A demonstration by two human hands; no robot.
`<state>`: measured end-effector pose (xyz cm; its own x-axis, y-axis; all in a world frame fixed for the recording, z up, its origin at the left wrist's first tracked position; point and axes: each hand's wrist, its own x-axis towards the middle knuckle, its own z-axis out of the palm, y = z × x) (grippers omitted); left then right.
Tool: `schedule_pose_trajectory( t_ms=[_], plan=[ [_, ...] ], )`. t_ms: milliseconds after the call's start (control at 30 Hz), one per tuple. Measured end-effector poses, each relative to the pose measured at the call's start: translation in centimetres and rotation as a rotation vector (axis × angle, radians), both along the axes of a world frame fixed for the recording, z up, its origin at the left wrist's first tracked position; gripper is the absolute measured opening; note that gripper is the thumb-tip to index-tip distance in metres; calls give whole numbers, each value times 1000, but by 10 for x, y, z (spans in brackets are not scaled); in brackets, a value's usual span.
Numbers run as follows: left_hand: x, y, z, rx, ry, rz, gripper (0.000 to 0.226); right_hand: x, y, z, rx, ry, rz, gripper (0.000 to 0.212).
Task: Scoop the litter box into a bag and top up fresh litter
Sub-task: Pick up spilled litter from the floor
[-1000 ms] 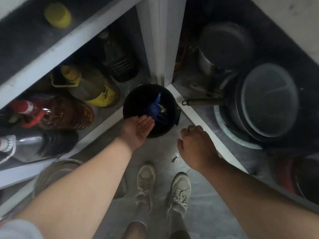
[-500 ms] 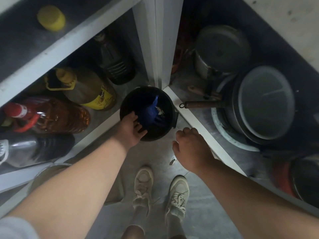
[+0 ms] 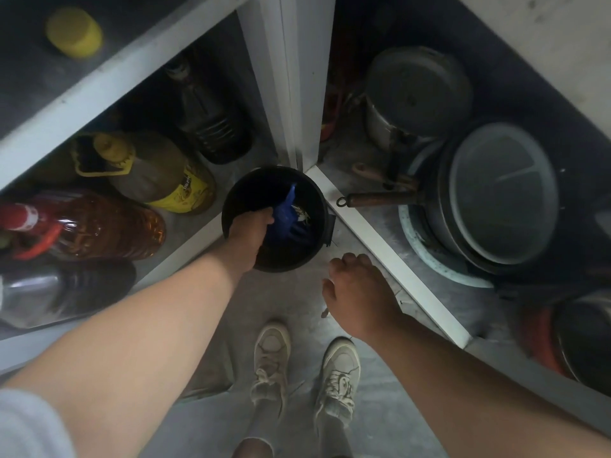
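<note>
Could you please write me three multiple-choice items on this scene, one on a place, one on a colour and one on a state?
1. Where does the black bucket stand?
A. on the floor at the cabinet corner
B. on the upper shelf
C. inside the big pan

2. What colour is the scoop in the bucket?
A. red
B. blue
C. yellow

3. What is the left hand doing?
A. resting on a shoe
B. lifting the oil bottle
C. reaching into the bucket at the scoop

Answers: A, it sits on the floor between the open cabinets; B, its handle is plainly blue; C, the fingers go over the rim.
</note>
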<state>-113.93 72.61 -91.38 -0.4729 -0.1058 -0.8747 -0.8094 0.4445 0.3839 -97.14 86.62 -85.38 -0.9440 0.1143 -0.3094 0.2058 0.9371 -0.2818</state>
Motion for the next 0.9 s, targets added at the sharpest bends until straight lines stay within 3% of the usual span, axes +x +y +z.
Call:
schedule_pose_trajectory(
  t_ms=[200, 333, 400, 500, 733, 833, 900],
  plan=[
    [2, -10, 9, 334, -150, 220, 58, -1, 0, 3, -4, -3, 2, 16],
    [5, -11, 10, 378, -138, 322, 26, -3, 0, 5, -32, 19, -3, 17],
    [7, -9, 14, 298, -106, 279, 22, -4, 0, 6, -46, 22, -5, 18],
    [7, -7, 14, 202, -56, 134, 45, -5, -2, 6, -51, 16, -5, 18],
    [7, -4, 18, 338, -45, 110, 40, -3, -4, 3, -27, -3, -4, 15],
    [9, -3, 8, 168, 66, -17, 39, -2, -6, 2, -35, -6, 0, 14],
    [15, -2, 6, 7, 208, -268, 33, -1, -6, 1, -44, -6, -2, 14]
  ],
)
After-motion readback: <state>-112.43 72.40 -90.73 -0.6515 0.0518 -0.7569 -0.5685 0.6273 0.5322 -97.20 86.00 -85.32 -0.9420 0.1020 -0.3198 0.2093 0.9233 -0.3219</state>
